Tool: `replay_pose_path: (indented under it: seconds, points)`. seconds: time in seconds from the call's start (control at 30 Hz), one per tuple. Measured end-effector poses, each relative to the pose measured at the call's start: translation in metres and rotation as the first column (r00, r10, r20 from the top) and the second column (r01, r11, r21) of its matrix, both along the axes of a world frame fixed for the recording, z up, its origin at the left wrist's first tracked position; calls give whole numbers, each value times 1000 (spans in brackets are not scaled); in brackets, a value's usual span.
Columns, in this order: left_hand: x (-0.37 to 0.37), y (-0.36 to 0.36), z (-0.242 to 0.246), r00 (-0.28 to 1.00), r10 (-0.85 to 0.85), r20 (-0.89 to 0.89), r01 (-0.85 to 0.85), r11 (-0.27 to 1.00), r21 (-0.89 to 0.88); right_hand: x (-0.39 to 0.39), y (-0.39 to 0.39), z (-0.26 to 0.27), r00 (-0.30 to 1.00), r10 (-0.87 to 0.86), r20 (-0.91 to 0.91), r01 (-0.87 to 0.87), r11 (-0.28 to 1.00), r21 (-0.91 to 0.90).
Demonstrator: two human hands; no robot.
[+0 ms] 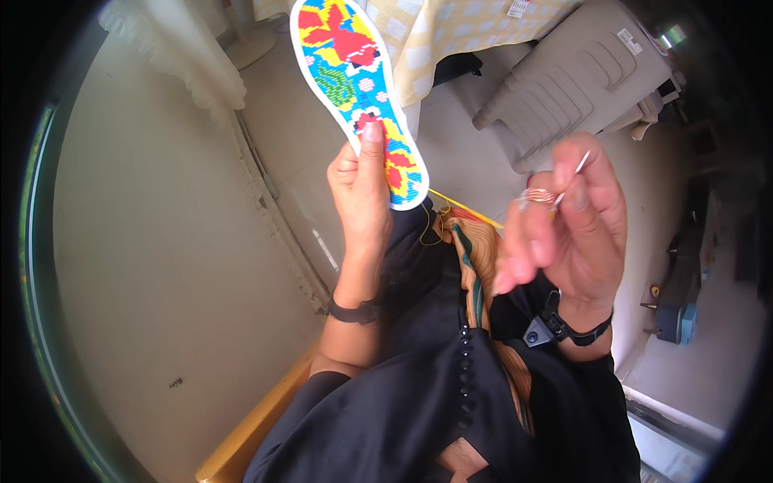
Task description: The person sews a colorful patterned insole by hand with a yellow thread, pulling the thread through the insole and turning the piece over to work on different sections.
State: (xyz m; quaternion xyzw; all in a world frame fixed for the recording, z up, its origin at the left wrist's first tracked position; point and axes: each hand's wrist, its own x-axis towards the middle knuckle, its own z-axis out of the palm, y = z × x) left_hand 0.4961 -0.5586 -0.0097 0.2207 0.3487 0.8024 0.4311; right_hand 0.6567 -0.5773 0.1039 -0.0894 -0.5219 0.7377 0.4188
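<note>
My left hand [362, 181] holds an embroidered shoe insole [338, 72] upright, the thumb on its patterned face and the fingers behind. The insole has a white edge and red, yellow, blue and green stitching. To its right, my right hand [570, 223] is raised and somewhat blurred, with a thin sewing needle [582, 162] pinched between thumb and forefinger. A ring with several bands [540, 195] sits on a finger of that hand. Yellow thread [465, 207] stretches from the insole's lower end towards my right hand, and a loose loop of it hangs over my lap.
Stacked grey plastic stools [555, 90] lie tilted at the upper right, beside a table with a yellow checked cloth [423, 36]. A pale wall [145, 241] rises on the left. A wooden armrest [259, 416] is at my left side. White lace fabric [181, 54] hangs at upper left.
</note>
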Motion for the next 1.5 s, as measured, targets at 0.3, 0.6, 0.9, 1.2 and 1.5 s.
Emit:
replay_pose_path:
  seconds: [0.3,0.6,0.9,1.2,1.5]
  points:
    - [-153,1,-75,893,403,201,-342,897,-278,359,33,45,683,-729,-49,727,685,-55]
    - [-59,6,-14,966,253,50,-251,967,-40,220,35,-16,-37,-980,197,670,122,732]
    - [12,-21,21,999,-34,16,31,983,183,0,-28,-31,456,-850,263,204,388,899]
    - [22,-30,27,996,-65,-62,77,973,217,-9,-29,-35,469,-833,293,102,381,919]
    - [25,-32,27,993,-38,-109,62,972,227,-7,-33,-31,458,-826,329,82,408,909]
